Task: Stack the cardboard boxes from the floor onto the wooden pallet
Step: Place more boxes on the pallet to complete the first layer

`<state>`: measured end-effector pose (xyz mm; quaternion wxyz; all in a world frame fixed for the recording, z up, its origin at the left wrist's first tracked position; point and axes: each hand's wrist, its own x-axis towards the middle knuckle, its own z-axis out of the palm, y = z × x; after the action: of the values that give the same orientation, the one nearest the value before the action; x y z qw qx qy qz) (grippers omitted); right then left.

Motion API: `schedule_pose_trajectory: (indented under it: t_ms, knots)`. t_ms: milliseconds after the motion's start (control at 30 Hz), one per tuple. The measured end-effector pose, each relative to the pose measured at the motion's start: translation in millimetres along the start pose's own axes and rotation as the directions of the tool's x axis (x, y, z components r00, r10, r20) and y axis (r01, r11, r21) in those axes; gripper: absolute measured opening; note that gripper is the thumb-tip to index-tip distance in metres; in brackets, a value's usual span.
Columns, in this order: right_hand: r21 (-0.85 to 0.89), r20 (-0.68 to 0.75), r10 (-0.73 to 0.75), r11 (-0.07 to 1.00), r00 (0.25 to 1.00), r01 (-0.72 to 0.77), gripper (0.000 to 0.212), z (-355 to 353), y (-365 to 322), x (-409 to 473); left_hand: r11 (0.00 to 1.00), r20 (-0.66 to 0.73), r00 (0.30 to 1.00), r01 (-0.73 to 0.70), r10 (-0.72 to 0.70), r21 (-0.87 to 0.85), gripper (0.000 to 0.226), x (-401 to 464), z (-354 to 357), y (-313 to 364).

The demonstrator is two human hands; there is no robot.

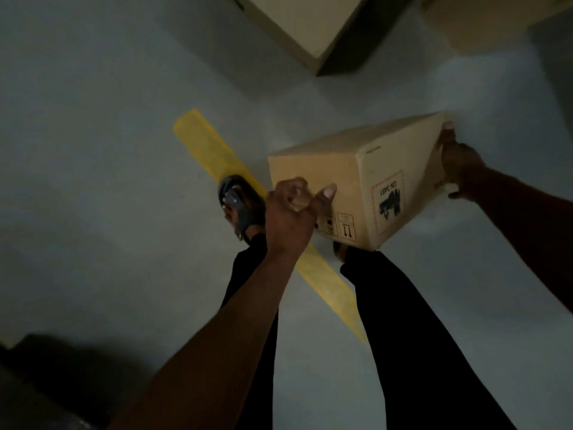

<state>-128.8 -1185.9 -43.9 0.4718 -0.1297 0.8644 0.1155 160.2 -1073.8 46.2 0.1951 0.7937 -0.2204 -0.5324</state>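
Dim light here, grey floor all round, and out to the left of the left hand a yellow painted stripe runs diagonally, passing under a foot in a dark sandal just beside that hand. Now the left hand: the arm reaches forward from below, the fingers are curled tight round the near left corner of the cardboard box, and the thumb lies flat against the box's side panel. The box hangs between the two hands, above the feet and clear of the floor, tilted so its right end sits higher. It is plain tan cardboard, clean edges, a small slot cut near the top of the end panel. Printing faces the camera upside down: a dashed rectangle with a dark pictogram and "UN 3481" beside it, and nearer the left hand a row of small handling marks, one showing two arrows; the rest is too small to read. Black trouser legs drop away beneath the box. Over to the right hand: it clamps the far right end, thumb up on the top corner, fingers wrapped under the lower edge, the arm coming in from the right. Beyond both hands, two more cardboard boxes lie at the top.
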Motion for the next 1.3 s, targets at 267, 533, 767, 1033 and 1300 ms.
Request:
schedule_pose_trajectory:
  t_ms: [267,533,767,1033,1300]
  knots:
    - [0.058,0.073,0.002,0.998,0.997,-0.006,0.096,1.3,-5.7,-10.9,0.99,0.099,0.986,0.13,-0.134,0.047,0.139,39.5,0.4,9.0]
    - [0.084,0.06,-0.177,0.982,0.982,0.172,0.074,6.6,-13.8,-26.6,0.958,0.082,0.965,0.258,-0.249,-0.122,0.091,80.0,-32.7,12.1]
    - [0.102,0.081,-0.347,0.935,0.934,0.339,0.034,15.8,-45.6,-49.4,0.884,0.253,0.951,0.268,-0.178,-0.383,0.062,103.8,-54.5,24.1]
    - [0.142,0.045,-0.493,0.864,0.869,0.483,0.051,52.9,-78.8,-80.0,0.874,0.028,0.971,0.224,-0.235,-0.43,0.06,122.9,-97.1,1.7]
    - [0.375,0.308,-0.568,0.81,0.763,0.452,0.027,75.5,-93.6,-142.7,0.737,-0.077,0.859,0.384,-0.506,-0.556,0.077,169.1,-158.9,-23.7]
